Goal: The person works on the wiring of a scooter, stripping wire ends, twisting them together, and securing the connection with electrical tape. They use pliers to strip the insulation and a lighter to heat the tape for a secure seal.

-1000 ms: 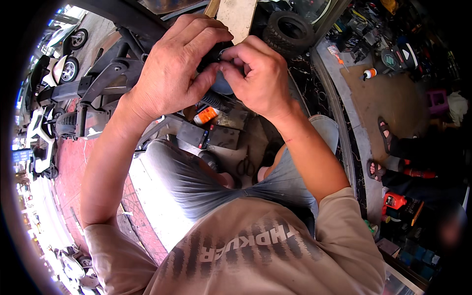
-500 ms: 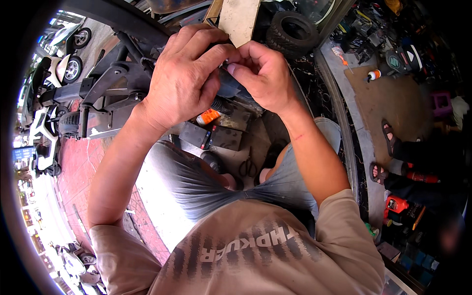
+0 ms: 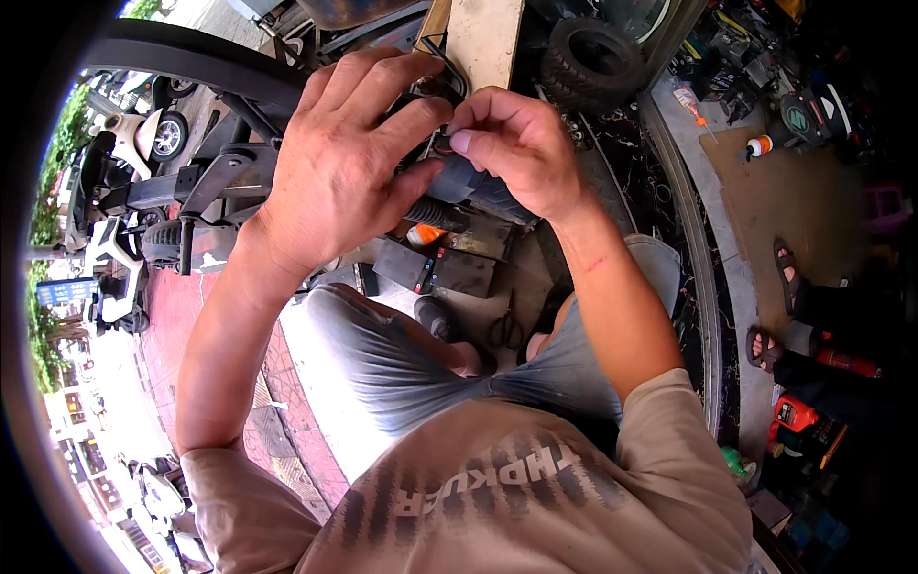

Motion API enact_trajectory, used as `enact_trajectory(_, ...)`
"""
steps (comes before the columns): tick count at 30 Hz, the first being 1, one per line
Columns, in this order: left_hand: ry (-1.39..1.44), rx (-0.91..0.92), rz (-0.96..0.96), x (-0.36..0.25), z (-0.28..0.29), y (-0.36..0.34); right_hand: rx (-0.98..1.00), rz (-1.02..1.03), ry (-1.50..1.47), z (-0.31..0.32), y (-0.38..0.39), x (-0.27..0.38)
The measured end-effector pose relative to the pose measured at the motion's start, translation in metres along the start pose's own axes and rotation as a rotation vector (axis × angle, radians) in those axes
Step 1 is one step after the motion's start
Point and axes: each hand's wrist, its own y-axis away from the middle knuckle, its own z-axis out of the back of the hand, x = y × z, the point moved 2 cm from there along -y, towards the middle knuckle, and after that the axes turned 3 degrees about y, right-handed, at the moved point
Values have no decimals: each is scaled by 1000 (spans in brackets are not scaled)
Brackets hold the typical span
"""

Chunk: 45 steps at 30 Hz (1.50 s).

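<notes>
My left hand (image 3: 344, 172) has its fingers bent over a dark part of the vehicle at the upper middle; what it grips is hidden. Just right of it, my right hand (image 3: 512, 148) pinches at a small spot beside a thin red-and-black bit (image 3: 443, 146), too small to name. A black bent cable (image 3: 457, 62) rises behind both hands, near a pale board (image 3: 485, 48). Under my hands are a dark curved body part (image 3: 502, 201) and a black corrugated shock or boot (image 3: 430, 210).
Black batteries (image 3: 462, 272), an orange-labelled bottle (image 3: 425, 234) and scissors (image 3: 505, 330) lie between my feet. A frame arm (image 3: 220, 177) and parked scooters (image 3: 124, 268) are left. Tyres (image 3: 588, 62) stand upper right. A person's sandalled foot (image 3: 789, 273) shows right, beside cluttered tools (image 3: 722, 77).
The view has shifted, so surroundings sit further right. My left fingers have lifted and spread slightly, and more of my right thumb and the small red bit now shows.
</notes>
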Motion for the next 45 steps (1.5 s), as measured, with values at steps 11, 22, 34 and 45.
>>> enact_trajectory(11, -47, -37, -84, 11, -4, 5, -118, 162, 344, -13, -2, 10)
enact_trajectory(22, 19, -139, -159, 20, -15, 7, -87, 207, 367, -5, -11, 10)
enact_trajectory(34, 47, -173, -149, 23, -23, 10, -127, 429, 650, -13, -10, 21)
enact_trajectory(45, 55, -159, -85, 15, -19, 4, 52, 186, 182, 13, -8, -3)
